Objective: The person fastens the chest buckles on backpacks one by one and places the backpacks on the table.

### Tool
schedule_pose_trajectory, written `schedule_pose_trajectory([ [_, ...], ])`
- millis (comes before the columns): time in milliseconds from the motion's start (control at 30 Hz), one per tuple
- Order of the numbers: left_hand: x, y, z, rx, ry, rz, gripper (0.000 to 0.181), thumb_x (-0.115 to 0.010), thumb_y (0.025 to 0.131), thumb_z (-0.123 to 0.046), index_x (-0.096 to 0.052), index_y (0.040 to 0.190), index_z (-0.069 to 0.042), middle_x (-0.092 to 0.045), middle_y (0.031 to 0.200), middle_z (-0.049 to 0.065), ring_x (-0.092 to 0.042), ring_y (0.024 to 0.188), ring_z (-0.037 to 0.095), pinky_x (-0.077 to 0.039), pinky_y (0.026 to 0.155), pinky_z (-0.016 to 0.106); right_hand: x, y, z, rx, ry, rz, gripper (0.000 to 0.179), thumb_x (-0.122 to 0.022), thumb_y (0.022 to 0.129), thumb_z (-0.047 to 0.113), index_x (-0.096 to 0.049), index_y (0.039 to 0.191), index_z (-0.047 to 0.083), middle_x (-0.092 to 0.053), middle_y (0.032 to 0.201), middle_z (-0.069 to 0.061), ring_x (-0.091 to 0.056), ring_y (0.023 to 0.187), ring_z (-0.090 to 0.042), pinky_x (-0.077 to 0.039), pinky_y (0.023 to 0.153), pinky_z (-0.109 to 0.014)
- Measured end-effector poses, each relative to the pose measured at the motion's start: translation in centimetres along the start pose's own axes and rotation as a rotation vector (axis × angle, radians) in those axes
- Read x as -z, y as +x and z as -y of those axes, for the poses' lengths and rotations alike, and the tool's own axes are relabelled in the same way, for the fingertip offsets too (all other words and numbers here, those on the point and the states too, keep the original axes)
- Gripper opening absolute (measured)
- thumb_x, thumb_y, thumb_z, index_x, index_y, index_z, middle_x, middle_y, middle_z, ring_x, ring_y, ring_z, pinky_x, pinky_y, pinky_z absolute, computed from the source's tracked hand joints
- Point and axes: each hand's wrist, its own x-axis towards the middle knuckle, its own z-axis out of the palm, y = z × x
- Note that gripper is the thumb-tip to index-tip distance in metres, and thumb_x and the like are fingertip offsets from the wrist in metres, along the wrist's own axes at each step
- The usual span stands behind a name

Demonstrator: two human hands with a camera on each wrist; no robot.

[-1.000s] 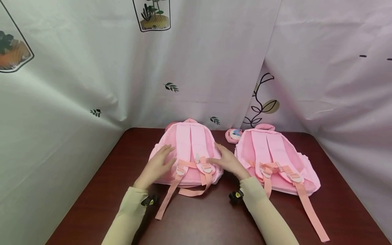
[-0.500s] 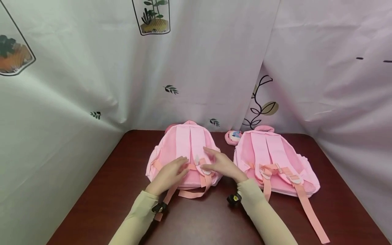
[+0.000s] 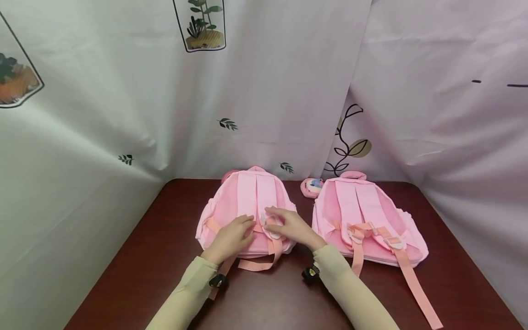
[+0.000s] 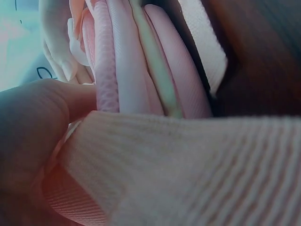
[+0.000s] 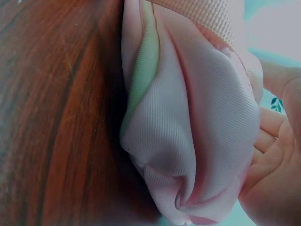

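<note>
A pink backpack (image 3: 224, 199) lies back-side up at the table's middle, its two padded shoulder straps (image 3: 246, 192) facing up. My left hand (image 3: 233, 236) is over its lower left part, fingertips by the orange webbing between the straps. Over the right strap's lower end is my right hand (image 3: 288, 224), index finger and thumb apart near a small white clip. Both hands have relaxed fingers with nothing visible gripped. In the left wrist view my left thumb (image 4: 70, 96) lies along the bag's edge. The right wrist view shows the bag's side (image 5: 216, 108) with my right palm (image 5: 277, 165) behind it.
A second pink backpack (image 3: 392, 220) lies to the right, a long orange strap (image 3: 418, 288) trailing towards the table's front. A small pink pouch (image 3: 311, 187) with a picture sits between the bags at the back. White printed curtain (image 3: 288, 91) surrounds the dark wood table (image 3: 136, 256).
My left hand has moved right from the bag's left side to near the straps. My right hand has shifted left and slightly down, so both hands are closer together.
</note>
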Motion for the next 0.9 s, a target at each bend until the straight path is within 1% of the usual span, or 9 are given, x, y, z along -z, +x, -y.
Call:
schedule_pose_trajectory([
  [100, 0.1, 0.0, 0.1, -0.004, -0.006, -0.002, 0.033, -0.072, 0.092, -0.015, -0.069, 0.119, 0.003, -0.064, 0.13, 0.019, -0.059, 0.123, 0.035, -0.047, 0.103, 0.047, -0.1, 0.1, -0.1, 0.023, 0.002, -0.005, 0.048, -0.075, 0.091, 0.026, -0.065, 0.135, 0.006, -0.059, 0.141, -0.011, -0.05, 0.135, -0.027, -0.038, 0.112, -0.044],
  [233, 0.2, -0.2, 0.2, -0.001, -0.008, 0.001, 0.033, -0.072, 0.092, -0.017, -0.07, 0.119, 0.002, -0.064, 0.129, 0.018, -0.059, 0.123, 0.035, -0.047, 0.103, 0.047, -0.3, 0.4, -0.2, 0.04, 0.005, 0.008, 0.041, -0.072, 0.094, 0.025, -0.068, 0.13, 0.007, -0.059, 0.14, -0.015, -0.049, 0.136, -0.028, -0.039, 0.111, -0.045],
  [367, 0.4, -0.6, 0.4, 0.021, -0.019, 0.013, 0.035, -0.073, 0.092, -0.021, -0.069, 0.121, -0.001, -0.064, 0.13, 0.016, -0.058, 0.124, 0.033, -0.047, 0.103, 0.047, -0.4, 0.5, -0.2, 0.023, 0.007, 0.022, 0.036, -0.072, 0.094, 0.024, -0.071, 0.126, 0.008, -0.058, 0.141, -0.015, -0.048, 0.137, -0.027, -0.04, 0.11, -0.044],
  [500, 0.7, -0.8, 0.4, 0.032, -0.03, 0.02, 0.034, -0.073, 0.092, -0.021, -0.069, 0.121, -0.003, -0.065, 0.128, 0.015, -0.059, 0.123, 0.031, -0.048, 0.102, 0.046, -0.4, 0.7, -0.3, 0.005, -0.016, 0.03, 0.036, -0.074, 0.093, 0.024, -0.072, 0.125, 0.009, -0.057, 0.142, -0.014, -0.049, 0.136, -0.024, -0.04, 0.11, -0.041],
  [667, 1.4, -1.2, 0.6, 0.037, -0.034, 0.033, 0.034, -0.074, 0.09, -0.017, -0.068, 0.12, -0.002, -0.066, 0.126, 0.014, -0.06, 0.121, 0.03, -0.049, 0.101, 0.046, 0.0, 0.6, -0.2, 0.017, -0.044, 0.046, 0.036, -0.073, 0.093, 0.026, -0.072, 0.125, 0.01, -0.057, 0.141, -0.015, -0.053, 0.132, -0.026, -0.041, 0.109, -0.043],
  [767, 1.8, -1.4, 0.9, 0.04, -0.04, 0.045, 0.035, -0.074, 0.09, -0.015, -0.067, 0.121, -0.002, -0.066, 0.125, 0.014, -0.061, 0.117, 0.029, -0.05, 0.098, 0.046, 0.1, 0.5, -0.2, 0.022, -0.047, 0.05, 0.036, -0.073, 0.093, 0.027, -0.072, 0.124, 0.009, -0.058, 0.141, -0.017, -0.055, 0.13, -0.028, -0.042, 0.109, -0.045],
  [900, 2.6, -1.7, 1.6, 0.031, -0.044, 0.042, 0.034, -0.074, 0.088, -0.012, -0.067, 0.119, -0.002, -0.067, 0.12, 0.013, -0.063, 0.112, 0.028, -0.051, 0.096, 0.046, 0.2, 0.4, -0.4, 0.02, -0.043, 0.054, 0.037, -0.072, 0.093, 0.027, -0.072, 0.125, 0.008, -0.058, 0.141, -0.017, -0.053, 0.131, -0.029, -0.041, 0.109, -0.046],
])
